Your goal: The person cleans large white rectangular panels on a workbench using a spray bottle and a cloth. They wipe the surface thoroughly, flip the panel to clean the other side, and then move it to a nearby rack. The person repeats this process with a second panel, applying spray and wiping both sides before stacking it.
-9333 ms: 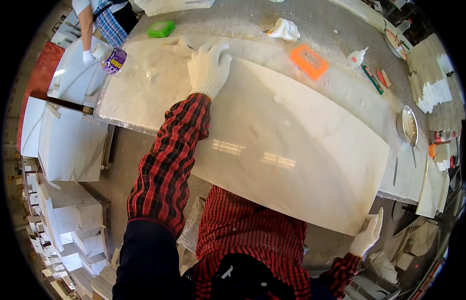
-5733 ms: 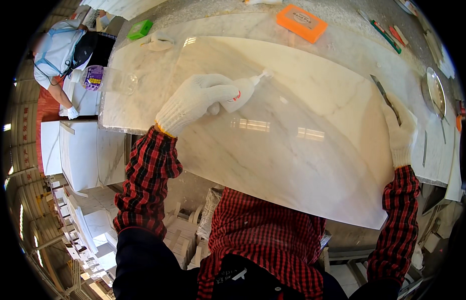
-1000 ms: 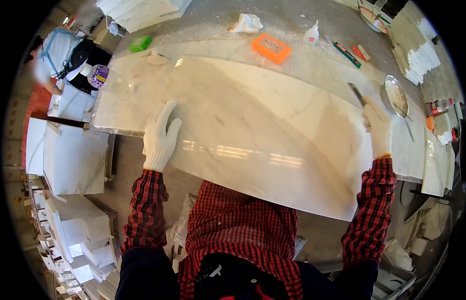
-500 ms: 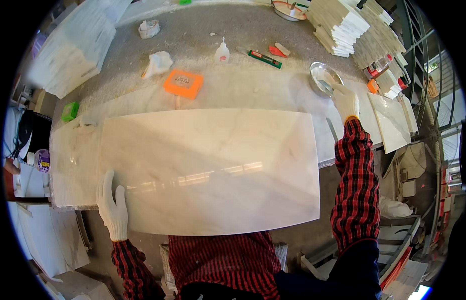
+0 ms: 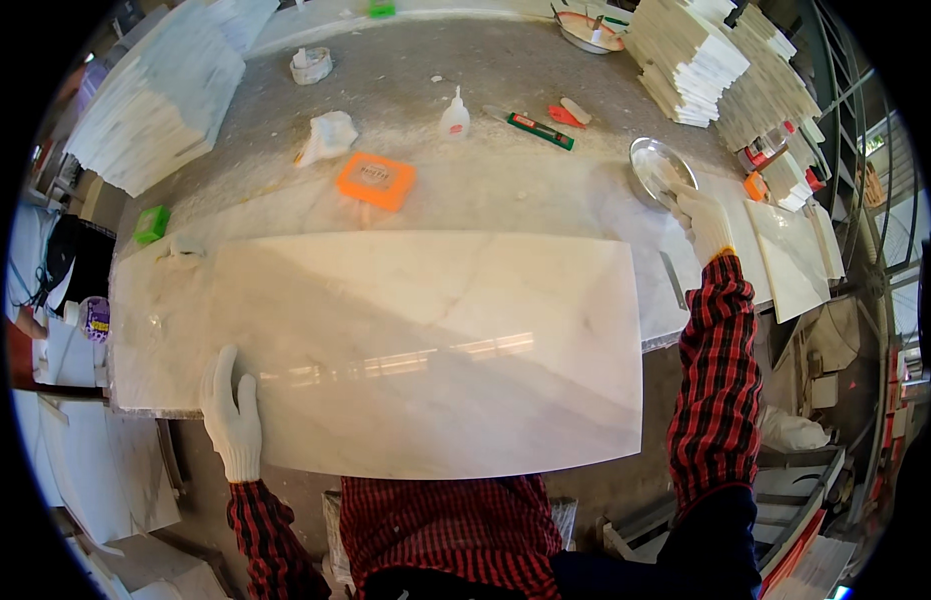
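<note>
A large polished white marble slab (image 5: 435, 350) lies in front of me, its near edge overhanging the bench toward my body. My left hand (image 5: 232, 415), in a white knit glove, rests along the slab's left edge with fingers stretched and thumb apart. At the far right, my gloved right hand (image 5: 703, 220) is closed at the rim of a shiny metal bowl (image 5: 640, 155). It grips a putty knife whose blade dips into the bowl; the glove covers the handle. A flat metal strip (image 5: 672, 280) lies just left of my right sleeve.
Beyond the slab are an orange box (image 5: 376, 181), a white cloth (image 5: 330, 134), a white squeeze bottle (image 5: 454, 117) and a green cutter (image 5: 540, 131). Stacked stone pieces stand at the far left (image 5: 155, 110) and far right (image 5: 685, 60). A green box (image 5: 151, 224) sits at left.
The whole view has shifted slightly, moving everything down and to the right. My right hand stays at the bowl, and the blade shows less than before. My left hand keeps its place by the slab.
</note>
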Motion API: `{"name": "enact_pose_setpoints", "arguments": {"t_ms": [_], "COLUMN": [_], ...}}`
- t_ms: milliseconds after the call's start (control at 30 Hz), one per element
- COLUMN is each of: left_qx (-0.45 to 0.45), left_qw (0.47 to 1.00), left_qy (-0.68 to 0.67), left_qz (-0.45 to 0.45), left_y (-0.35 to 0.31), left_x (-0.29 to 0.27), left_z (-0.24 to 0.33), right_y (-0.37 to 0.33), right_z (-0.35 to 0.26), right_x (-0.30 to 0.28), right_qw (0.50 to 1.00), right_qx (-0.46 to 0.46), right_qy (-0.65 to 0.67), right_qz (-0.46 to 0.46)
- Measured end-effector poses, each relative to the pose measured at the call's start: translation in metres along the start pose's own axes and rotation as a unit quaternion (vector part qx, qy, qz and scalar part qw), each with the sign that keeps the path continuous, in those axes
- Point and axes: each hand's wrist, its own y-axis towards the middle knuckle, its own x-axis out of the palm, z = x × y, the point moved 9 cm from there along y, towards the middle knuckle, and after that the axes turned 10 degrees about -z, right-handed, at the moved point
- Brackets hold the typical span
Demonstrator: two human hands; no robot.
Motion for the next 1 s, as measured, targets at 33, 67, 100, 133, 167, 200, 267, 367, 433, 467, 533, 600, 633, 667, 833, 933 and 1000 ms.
{"name": "enact_pose_setpoints", "arguments": {"t_ms": [33,67,100,133,167,200,267,367,433,467,533,600,633,667,833,933,1000], "left_qx": [0.000,-0.001,-0.003,-0.011,-0.021,-0.010,0.006,0.023,0.021,0.024,0.034,0.039,0.034,0.029,0.023,0.019,0.018], "left_qw": [1.000,1.000,1.000,1.000,1.000,1.000,1.000,1.000,1.000,1.000,0.999,0.999,0.999,0.999,0.999,1.000,1.000], "left_qy": [0.000,-0.001,-0.001,0.004,0.009,-0.002,0.010,-0.006,-0.008,-0.013,-0.007,-0.011,-0.015,-0.017,-0.015,-0.004,-0.002], "left_qz": [0.002,0.004,0.005,0.004,0.003,0.005,0.014,0.010,0.006,0.004,0.020,0.025,0.024,0.021,0.020,0.024,0.022], "left_y": [-0.001,-0.002,-0.001,-0.003,-0.003,-0.003,0.000,0.002,0.002,0.002,-0.001,-0.002,-0.002,-0.001,-0.001,-0.002,-0.002], "left_x": [-0.001,-0.002,0.000,0.002,0.003,0.004,0.003,-0.004,-0.007,-0.007,-0.009,-0.008,-0.010,-0.013,-0.011,-0.011,-0.012], "left_z": [0.000,0.000,-0.003,-0.010,-0.017,-0.019,-0.015,-0.002,0.002,0.003,-0.001,0.000,0.003,0.006,0.003,0.002,0.001], "right_y": [-0.006,-0.010,-0.014,-0.022,-0.031,-0.040,-0.057,-0.090,-0.112,-0.125,-0.149,-0.169,-0.176,-0.181,-0.201,-0.205,-0.204], "right_z": [0.001,0.003,0.004,0.002,-0.005,-0.007,-0.010,-0.011,-0.011,-0.014,-0.017,-0.018,-0.019,-0.019,-0.022,-0.026,-0.030], "right_x": [0.001,0.001,0.001,0.006,0.008,0.016,0.036,0.085,0.129,0.149,0.192,0.226,0.242,0.256,0.310,0.324,0.325], "right_qw": [1.000,0.999,0.998,0.998,0.998,0.997,0.992,0.992,0.986,0.983,0.976,0.970,0.966,0.962,0.946,0.950,0.953], "right_qx": [-0.015,-0.030,-0.045,-0.057,-0.069,-0.080,-0.101,-0.093,-0.097,-0.099,-0.081,-0.065,-0.059,-0.051,-0.042,-0.052,-0.060], "right_qy": [0.012,0.024,0.035,0.016,-0.003,-0.019,-0.048,0.010,-0.018,-0.034,-0.024,-0.027,-0.035,-0.041,-0.103,-0.106,-0.121], "right_qz": [0.000,-0.002,-0.004,0.000,0.002,-0.002,-0.057,-0.090,-0.135,-0.150,-0.199,-0.232,-0.248,-0.264,-0.304,-0.288,-0.272]}}
